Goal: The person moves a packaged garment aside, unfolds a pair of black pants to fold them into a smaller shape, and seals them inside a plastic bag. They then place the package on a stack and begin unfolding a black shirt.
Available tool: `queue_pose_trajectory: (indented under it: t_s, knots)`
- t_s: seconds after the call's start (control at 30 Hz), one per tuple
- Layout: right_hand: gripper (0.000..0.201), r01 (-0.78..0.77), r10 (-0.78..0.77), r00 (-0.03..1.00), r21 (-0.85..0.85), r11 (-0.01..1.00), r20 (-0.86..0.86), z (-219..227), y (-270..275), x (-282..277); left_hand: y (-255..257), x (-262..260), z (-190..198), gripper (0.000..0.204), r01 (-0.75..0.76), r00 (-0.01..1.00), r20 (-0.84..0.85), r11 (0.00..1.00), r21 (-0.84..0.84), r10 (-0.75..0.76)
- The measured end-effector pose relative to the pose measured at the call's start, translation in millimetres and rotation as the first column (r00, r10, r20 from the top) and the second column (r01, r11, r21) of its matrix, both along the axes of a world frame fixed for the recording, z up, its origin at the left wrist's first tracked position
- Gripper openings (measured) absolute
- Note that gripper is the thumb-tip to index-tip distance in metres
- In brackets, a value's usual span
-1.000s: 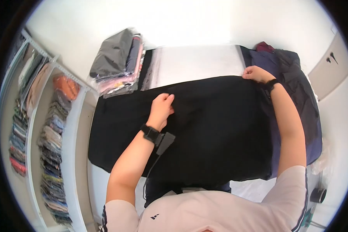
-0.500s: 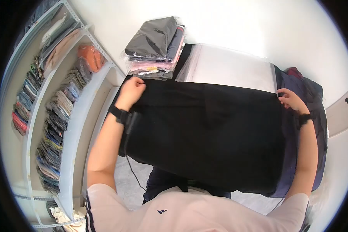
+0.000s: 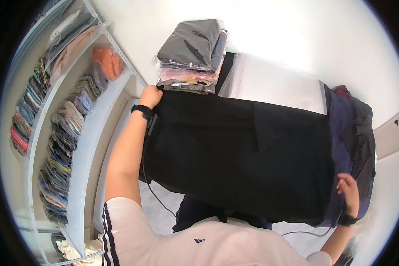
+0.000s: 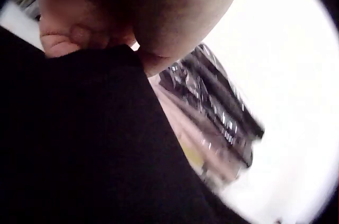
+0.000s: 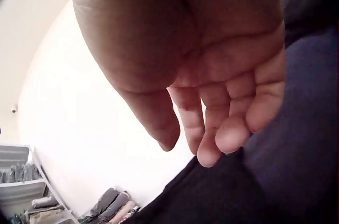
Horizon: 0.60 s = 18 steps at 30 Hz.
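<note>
A large black cloth (image 3: 235,150) lies spread over the table in the head view. At its far left corner, beside the stack of bagged clothes, the left hand (image 3: 151,96) grips the edge. In the left wrist view the fingers of the left hand (image 4: 106,28) curl over the black cloth (image 4: 90,128). The right hand (image 3: 350,195) is over the dark blue cloth near the black cloth's right edge, holding nothing. Its fingers hang loosely bent, thumb apart, in the right wrist view, where the right hand (image 5: 201,65) is above the dark blue fabric (image 5: 302,128).
Bagged clothes (image 3: 188,46) are stacked at the back left, next to clear plastic bags (image 3: 275,82) lying behind the black cloth. Dark garments (image 3: 361,128) are piled along the right side. A shelf unit (image 3: 86,150) with folded clothes stands at the left.
The left hand has gone left to the cloth's far corner and taken hold there. The right hand has let go of the far right edge and come nearer the body. The head view has shifted.
</note>
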State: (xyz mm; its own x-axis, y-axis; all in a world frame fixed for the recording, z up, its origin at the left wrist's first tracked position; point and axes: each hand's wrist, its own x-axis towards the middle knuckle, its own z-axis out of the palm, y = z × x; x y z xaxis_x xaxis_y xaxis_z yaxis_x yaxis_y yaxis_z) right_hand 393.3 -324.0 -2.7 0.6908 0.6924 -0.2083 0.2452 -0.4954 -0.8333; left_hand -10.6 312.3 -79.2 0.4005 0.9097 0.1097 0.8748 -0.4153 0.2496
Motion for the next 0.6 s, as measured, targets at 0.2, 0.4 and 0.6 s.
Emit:
queue_pose_trajectory:
  t_s: [0.2,0.4,0.6]
  knots:
    - [0.015,0.176,-0.168,0.981,0.093,0.98,-0.094,-51,-32,-16,35,-41,-17,0.015,0.065,0.742,0.432,0.586,-0.808,0.513]
    - [0.014,0.187,-0.186,0.981,0.021,0.982,-0.058,-53,-25,-9,-12,-17,26,0.034,-0.004,0.826,0.415,0.74,-0.673,0.382]
    - [0.015,0.205,-0.203,0.977,0.021,0.979,-0.067,-57,-26,-5,3,-30,22,0.033,0.157,0.937,0.339,0.76,-0.631,0.088]
